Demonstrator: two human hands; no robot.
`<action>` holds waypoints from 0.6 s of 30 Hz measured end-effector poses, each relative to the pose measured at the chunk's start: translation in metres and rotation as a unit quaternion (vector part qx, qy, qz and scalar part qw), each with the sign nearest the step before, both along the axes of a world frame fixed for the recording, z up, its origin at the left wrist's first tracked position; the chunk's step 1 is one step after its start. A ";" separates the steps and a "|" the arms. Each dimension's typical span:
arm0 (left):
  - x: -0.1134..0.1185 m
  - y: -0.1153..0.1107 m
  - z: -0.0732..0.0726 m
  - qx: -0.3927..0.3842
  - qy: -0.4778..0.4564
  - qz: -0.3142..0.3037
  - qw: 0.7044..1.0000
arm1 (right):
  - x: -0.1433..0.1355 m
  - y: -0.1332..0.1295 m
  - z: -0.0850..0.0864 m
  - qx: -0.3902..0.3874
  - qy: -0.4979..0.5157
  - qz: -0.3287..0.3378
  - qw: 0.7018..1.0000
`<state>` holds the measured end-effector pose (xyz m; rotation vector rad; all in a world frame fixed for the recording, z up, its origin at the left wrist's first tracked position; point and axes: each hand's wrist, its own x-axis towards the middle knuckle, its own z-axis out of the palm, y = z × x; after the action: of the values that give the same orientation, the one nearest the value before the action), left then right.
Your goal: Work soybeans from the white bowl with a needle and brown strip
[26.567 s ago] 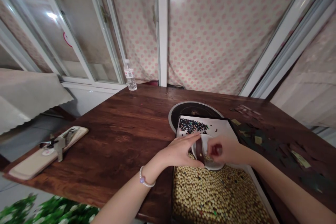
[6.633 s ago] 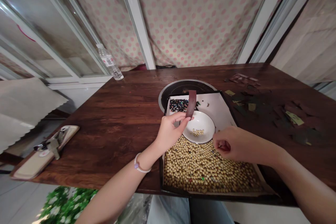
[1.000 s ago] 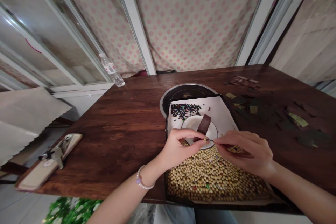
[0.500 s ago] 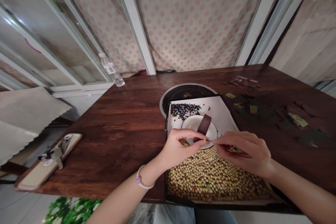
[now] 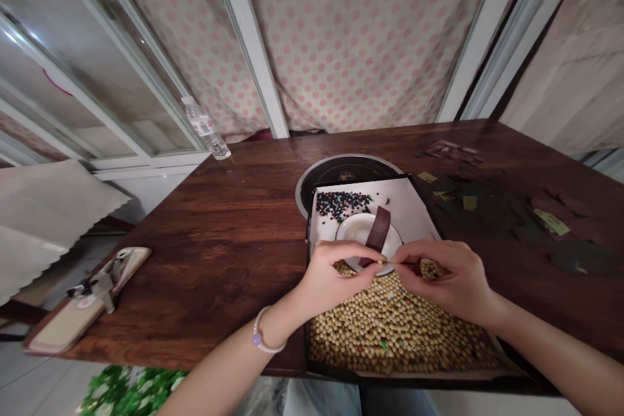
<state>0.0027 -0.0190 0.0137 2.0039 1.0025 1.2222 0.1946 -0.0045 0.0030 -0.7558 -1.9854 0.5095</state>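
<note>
My left hand [image 5: 336, 271] is closed, thumb and forefinger pinching a small pale bead [image 5: 381, 261]. My right hand [image 5: 446, 279] pinches a thin cord right beside it, the fingertips of both hands almost meeting. Whether the cord passes through the bead is too small to tell. Beneath the hands lies a black-rimmed tray [image 5: 308, 312] with many pale round beads [image 5: 380, 325]. A white plate [image 5: 351, 227] stands in the tray, with a dark brown strip [image 5: 379, 229] leaning across it. Small dark beads [image 5: 341, 204] are heaped at the tray's far left.
The tray rests on a wooden table [image 5: 219, 260], partly over a round black plate [image 5: 322, 172]. Dark scraps and yellow labels [image 5: 550, 221] lie at the right. A water bottle [image 5: 207, 130] stands at the back left, and keys [image 5: 102, 286] lie on a pale board-like item [image 5: 63, 328].
My right hand has shifted slightly left and its fingertips have come closer to the bead, with the fingers more curled. My left hand keeps its pinch almost in place.
</note>
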 end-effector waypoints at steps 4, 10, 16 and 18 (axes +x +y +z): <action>0.000 0.000 0.000 0.019 0.005 0.002 1.000 | -0.001 -0.001 -0.001 -0.014 0.007 0.000 1.000; 0.000 0.001 -0.004 0.029 0.010 0.011 0.999 | -0.001 0.000 -0.005 -0.049 0.015 0.005 0.999; 0.001 0.002 -0.003 -0.004 0.012 0.052 0.999 | -0.003 0.008 -0.005 -0.102 0.032 0.031 0.994; 0.001 0.002 -0.002 -0.018 0.013 0.061 0.998 | -0.004 0.012 -0.003 -0.090 0.038 0.046 0.994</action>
<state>0.0041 -0.0171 0.0118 1.9594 1.1659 1.2359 0.1908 0.0079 0.0004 -0.7452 -1.9285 0.7687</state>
